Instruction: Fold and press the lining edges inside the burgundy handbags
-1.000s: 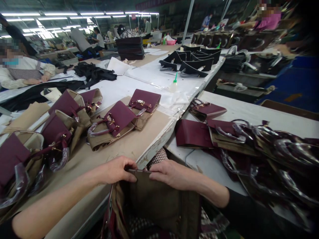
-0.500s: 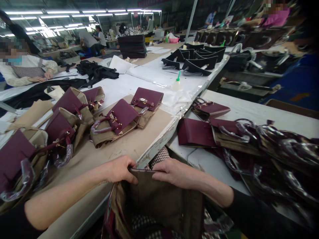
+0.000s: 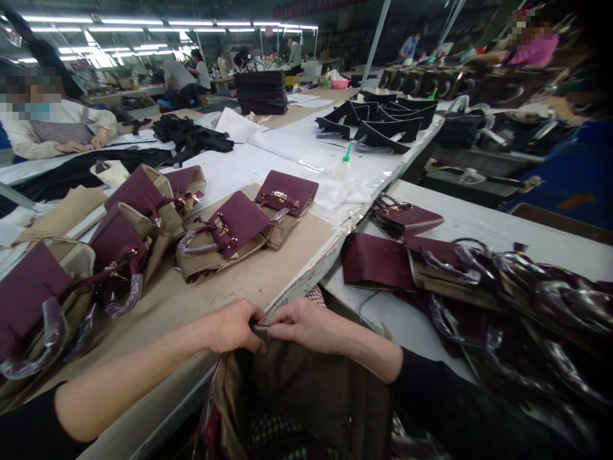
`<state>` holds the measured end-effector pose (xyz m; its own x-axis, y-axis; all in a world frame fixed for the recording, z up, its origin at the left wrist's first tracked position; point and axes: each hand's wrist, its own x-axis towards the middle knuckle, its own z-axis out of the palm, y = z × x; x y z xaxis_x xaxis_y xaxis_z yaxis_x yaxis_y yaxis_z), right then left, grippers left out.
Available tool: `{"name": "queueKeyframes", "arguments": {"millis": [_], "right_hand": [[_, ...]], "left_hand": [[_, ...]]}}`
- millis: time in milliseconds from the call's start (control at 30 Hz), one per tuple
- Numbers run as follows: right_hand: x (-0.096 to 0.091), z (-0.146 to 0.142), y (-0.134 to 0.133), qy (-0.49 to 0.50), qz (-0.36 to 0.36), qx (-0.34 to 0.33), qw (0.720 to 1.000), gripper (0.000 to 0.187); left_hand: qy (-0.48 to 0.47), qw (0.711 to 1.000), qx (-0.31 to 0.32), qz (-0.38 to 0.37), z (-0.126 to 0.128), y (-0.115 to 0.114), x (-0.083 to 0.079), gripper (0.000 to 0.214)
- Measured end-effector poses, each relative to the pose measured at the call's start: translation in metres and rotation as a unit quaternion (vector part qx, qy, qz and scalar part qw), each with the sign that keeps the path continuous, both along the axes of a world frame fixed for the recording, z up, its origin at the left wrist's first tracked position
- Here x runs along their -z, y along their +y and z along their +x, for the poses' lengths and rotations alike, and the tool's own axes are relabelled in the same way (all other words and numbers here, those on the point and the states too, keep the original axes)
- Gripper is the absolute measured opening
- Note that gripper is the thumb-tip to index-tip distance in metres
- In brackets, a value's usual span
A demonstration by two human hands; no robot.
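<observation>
A handbag point(image 3: 306, 377) with a brown lining and burgundy outside stands open before me at the table's corner, low in the view. My left hand point(image 3: 239, 327) pinches its top edge between thumb and fingers. Close beside it, my right hand point(image 3: 299, 324) grips the same edge, fingers pressed together, almost touching the left. The bag's underside and much of its outer face are hidden. Checked cloth shows behind the rim and below the bag.
Burgundy handbags point(image 3: 244, 223) with plastic-wrapped handles lie on the brown-covered table point(image 3: 249, 281). More bags point(image 3: 378, 259) are heaped on the white table at right. Farther back stand a green-tipped bottle point(image 3: 343, 167) and black bag pieces point(image 3: 393, 131). A person point(image 3: 57, 128) works at far left.
My right hand has slid left along the bag's edge, right up to my left hand, which keeps its pinch. The view has tipped slightly.
</observation>
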<state>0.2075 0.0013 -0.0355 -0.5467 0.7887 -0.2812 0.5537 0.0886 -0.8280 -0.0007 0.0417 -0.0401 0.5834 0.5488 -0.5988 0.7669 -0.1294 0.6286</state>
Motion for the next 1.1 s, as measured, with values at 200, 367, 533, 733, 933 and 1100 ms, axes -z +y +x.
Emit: {"name": "queueKeyframes", "arguments": {"millis": [200,367,533,733,933,1100], "right_hand": [[0.005,-0.002,-0.008,-0.061,0.127,-0.018,0.990,0.022],[0.005,0.007,-0.008,-0.141,0.130,-0.038,0.981,0.027],[-0.002,0.048,-0.009,-0.105,0.066,-0.074,0.990,0.029],[-0.008,0.108,-0.047,-0.050,-0.053,-0.005,0.997,0.040],[-0.019,0.148,-0.077,0.102,-0.214,0.022,0.971,0.036],[-0.022,0.154,-0.044,0.192,-0.242,0.015,0.951,0.076]], "left_hand": [[-0.036,0.998,0.050,-0.003,0.000,0.000,-0.014,0.031],[-0.054,0.995,0.085,0.001,0.003,0.002,-0.021,0.032],[-0.058,0.994,0.094,-0.007,0.000,0.003,-0.017,0.038],[-0.076,0.993,0.075,-0.059,0.002,0.001,-0.018,0.038],[-0.074,0.993,0.067,-0.059,0.011,0.000,-0.021,0.034],[-0.085,0.993,0.064,-0.057,0.017,-0.001,-0.026,0.036]]}}
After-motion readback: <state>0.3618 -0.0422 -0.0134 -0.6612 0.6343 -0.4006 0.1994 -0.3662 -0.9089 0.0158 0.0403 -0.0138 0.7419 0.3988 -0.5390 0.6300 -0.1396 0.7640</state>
